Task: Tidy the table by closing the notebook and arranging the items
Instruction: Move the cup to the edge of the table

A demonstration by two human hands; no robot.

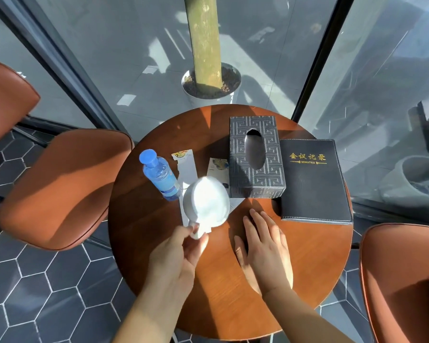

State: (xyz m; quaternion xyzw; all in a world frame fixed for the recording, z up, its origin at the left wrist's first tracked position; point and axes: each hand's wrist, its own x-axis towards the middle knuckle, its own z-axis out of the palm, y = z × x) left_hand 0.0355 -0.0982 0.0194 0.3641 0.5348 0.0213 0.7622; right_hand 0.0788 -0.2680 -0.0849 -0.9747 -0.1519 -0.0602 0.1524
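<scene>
A black notebook (312, 179) with gold lettering lies closed at the right of the round wooden table (221, 305). Beside it on the left stands a grey patterned tissue box (255, 157). A blue-capped water bottle (160, 175) lies tilted at the table's left. Paper cards (186, 164) lie between the bottle and the box. My left hand (181, 256) pinches the bottom end of a white soft toy (206, 205), lifted above the cards. My right hand (265, 248) rests flat on the table, palm down, fingers spread, holding nothing.
Brown leather chairs stand at the left (65, 186) and at the lower right (404, 280). A white plant pot (211, 92) with a thick trunk stands behind the table, against glass walls. The floor has dark hexagonal tiles.
</scene>
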